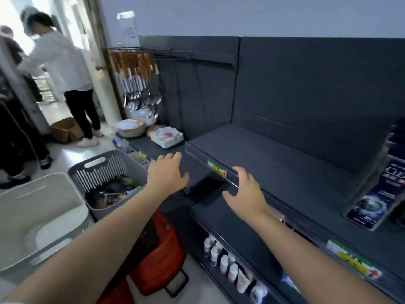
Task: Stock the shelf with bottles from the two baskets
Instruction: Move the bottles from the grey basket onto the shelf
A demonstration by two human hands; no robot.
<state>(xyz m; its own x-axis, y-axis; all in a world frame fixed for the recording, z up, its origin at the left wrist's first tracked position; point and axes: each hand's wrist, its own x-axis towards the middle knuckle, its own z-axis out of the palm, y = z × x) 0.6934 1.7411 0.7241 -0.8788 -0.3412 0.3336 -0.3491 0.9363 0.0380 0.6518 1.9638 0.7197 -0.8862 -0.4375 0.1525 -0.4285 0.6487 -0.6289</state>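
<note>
A dark grey store shelf (285, 163) runs across the right half of the view, its upper board bare. My left hand (167, 172) hovers with fingers spread above the gap between the shelf and a grey slotted basket (98, 170) that holds several dark bottles and packs. My right hand (245, 191) hovers open over the shelf's front rail, near a price tag (217, 168). A white basket (39, 216) at the lower left looks empty inside. Neither hand holds anything.
A red shopping basket (157, 255) sits on the floor under my arms. Small white bottles (228, 264) line the lower shelf. Hanging ladles (140, 88) and stacked plates (131, 128) sit left of the shelf. A shampoo poster (381, 196) is at right. People stand at far left.
</note>
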